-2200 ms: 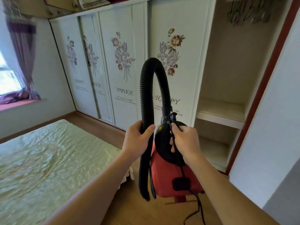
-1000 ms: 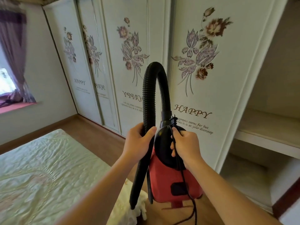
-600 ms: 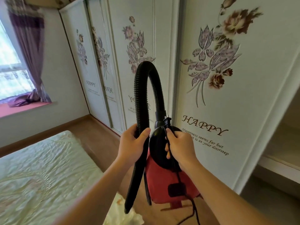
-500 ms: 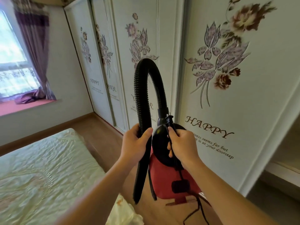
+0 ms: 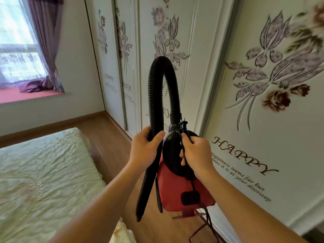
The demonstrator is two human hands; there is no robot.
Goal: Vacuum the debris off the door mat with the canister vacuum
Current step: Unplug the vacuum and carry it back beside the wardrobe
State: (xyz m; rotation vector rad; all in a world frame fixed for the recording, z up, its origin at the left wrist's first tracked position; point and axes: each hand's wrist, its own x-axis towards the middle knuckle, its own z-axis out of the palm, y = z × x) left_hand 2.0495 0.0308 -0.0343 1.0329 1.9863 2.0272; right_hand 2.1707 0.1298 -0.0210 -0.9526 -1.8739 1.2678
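The vacuum [image 5: 177,195] has a red body with a black top, and its ribbed hose [image 5: 154,88] and cord [image 5: 208,218] are black too. The wardrobe doors [image 5: 203,71] are white with mauve-purple flowers, one dark reddish bloom and dark "HAPPY" lettering. Purple curtain [image 5: 45,41], pinkish-red window sill [image 5: 21,95]. The bedspread [image 5: 43,172] looks pale cream-green with a stitched swirl, though it's blurry. The floor [image 5: 112,127] is warm brown wood.

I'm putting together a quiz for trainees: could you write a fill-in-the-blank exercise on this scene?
1. The left hand grips the black ____ that arches over the canister vacuum.
2. The canister vacuum's lower body is coloured ____.
3. The right hand holds the canister vacuum's black top and its ____.
4. The big word on the wardrobe door reads ____.

Missing words: hose; red; cord; HAPPY.
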